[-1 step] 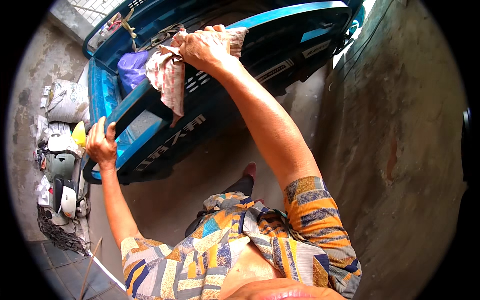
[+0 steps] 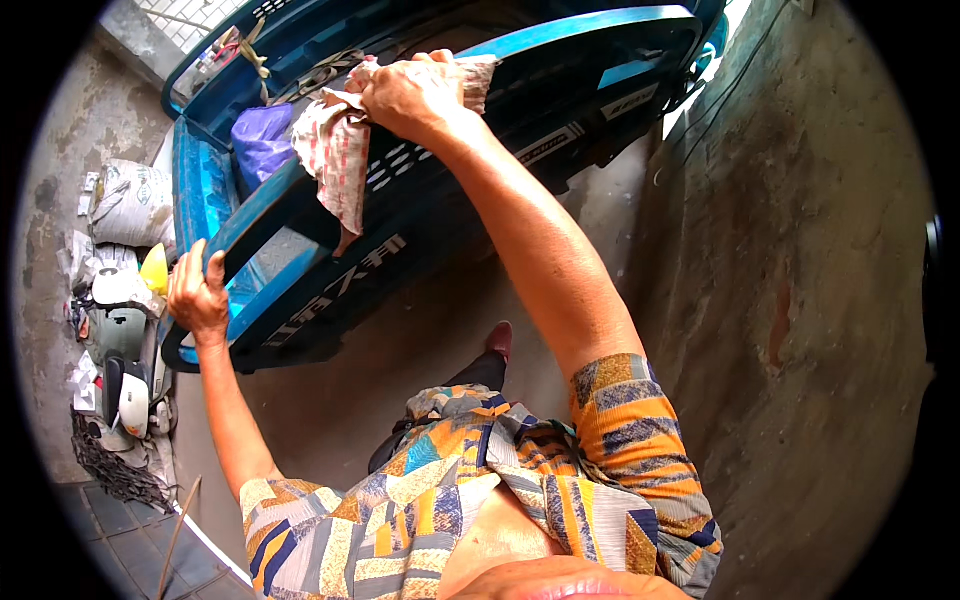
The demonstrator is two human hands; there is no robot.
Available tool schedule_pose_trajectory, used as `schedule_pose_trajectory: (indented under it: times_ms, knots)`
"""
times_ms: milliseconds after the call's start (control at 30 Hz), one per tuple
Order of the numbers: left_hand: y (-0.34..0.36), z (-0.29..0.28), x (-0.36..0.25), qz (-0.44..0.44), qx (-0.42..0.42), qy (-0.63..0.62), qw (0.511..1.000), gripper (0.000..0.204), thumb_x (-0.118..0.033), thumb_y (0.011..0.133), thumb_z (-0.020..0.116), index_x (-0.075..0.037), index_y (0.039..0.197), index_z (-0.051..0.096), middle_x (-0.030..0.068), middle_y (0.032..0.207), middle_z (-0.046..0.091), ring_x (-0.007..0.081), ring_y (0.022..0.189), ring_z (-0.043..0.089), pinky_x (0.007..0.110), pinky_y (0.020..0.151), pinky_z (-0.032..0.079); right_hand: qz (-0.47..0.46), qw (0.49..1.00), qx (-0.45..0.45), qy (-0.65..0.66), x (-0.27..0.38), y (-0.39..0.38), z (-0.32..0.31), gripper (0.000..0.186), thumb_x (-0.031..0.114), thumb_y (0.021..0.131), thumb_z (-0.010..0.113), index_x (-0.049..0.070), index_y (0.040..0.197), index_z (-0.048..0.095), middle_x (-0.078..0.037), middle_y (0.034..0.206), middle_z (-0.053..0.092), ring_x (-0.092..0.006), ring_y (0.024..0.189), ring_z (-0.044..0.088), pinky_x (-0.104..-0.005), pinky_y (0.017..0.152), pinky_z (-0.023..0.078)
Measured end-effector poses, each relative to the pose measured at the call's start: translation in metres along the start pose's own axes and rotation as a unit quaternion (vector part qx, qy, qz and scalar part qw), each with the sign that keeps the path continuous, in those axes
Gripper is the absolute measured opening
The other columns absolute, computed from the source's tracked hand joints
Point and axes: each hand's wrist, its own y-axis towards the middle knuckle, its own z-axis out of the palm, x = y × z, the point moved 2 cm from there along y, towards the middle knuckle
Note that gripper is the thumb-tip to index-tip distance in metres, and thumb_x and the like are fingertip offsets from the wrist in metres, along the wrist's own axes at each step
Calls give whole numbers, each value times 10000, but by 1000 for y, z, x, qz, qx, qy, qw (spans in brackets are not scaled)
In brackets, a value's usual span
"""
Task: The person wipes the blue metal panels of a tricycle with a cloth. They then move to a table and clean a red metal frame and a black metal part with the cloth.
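Note:
My left hand (image 2: 200,297) grips the near left end of a large blue panel (image 2: 590,30) with slots and white lettering. My right hand (image 2: 410,95) is closed on a crumpled beige cloth (image 2: 330,160) with reddish markings, pressed over the panel's top edge; part of the cloth hangs down its face. Behind the panel, a purple bag (image 2: 260,145) lies inside a blue frame (image 2: 195,160), with cord-like strands farther back.
Along the left wall lie a white sack (image 2: 130,200), a yellow object (image 2: 154,269), white and dark plastic parts (image 2: 133,405) and a dark tangled heap (image 2: 105,460). A stained concrete surface (image 2: 820,300) fills the right side. My foot (image 2: 498,340) shows below the panel.
The panel's left end and my left hand have shifted very slightly left and down. My right hand and the cloth have moved a little to the right.

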Motion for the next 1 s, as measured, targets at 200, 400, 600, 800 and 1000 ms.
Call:
schedule_pose_trajectory:
  times_ms: [200, 400, 600, 800, 1000]
  knots:
    - [-6, 11, 6, -122, -38, -5, 992, 337, -312, 960, 509, -42, 919, 706, 145, 867, 686, 332, 797, 643, 397, 700, 487, -93, 978, -5, -186, -126, 15, -13, 121, 140, 859, 593, 97, 895, 701, -68, 858, 702, -239, 796, 701, -412, 690, 540]
    - [-7, 17, 13, -206, -54, -54, 976, 331, -149, 993, 410, 25, 946, 687, 137, 879, 686, 246, 776, 665, 316, 704, 546, -6, 990, -99, -97, -241, 23, -38, 297, 256, 864, 480, 82, 845, 720, -105, 867, 697, -260, 869, 636, -447, 907, 393]
    - [6, 16, -24, -216, -77, -101, 968, 383, -218, 1013, 418, 81, 996, 657, 184, 918, 676, 283, 793, 645, 355, 732, 520, -32, 980, -197, -18, -273, 19, -42, 267, 213, 826, 492, 42, 797, 695, -102, 870, 693, -251, 881, 621, -420, 879, 400]
    - [41, 36, -91, -212, -65, -78, 972, 333, -226, 996, 474, 39, 1015, 675, 155, 904, 685, 254, 790, 633, 350, 746, 487, -14, 946, -316, 62, -297, 18, -52, 158, 119, 770, 586, -1, 817, 676, -134, 840, 672, -280, 854, 625, -392, 908, 381]
    - [61, 54, -121, -226, -85, -61, 968, 347, -208, 1009, 428, 47, 1030, 662, 140, 860, 675, 241, 743, 637, 333, 716, 506, 123, 896, -414, 105, -411, 11, -71, 156, 54, 822, 618, -25, 948, 667, -148, 968, 666, -284, 925, 624, -378, 871, 463]
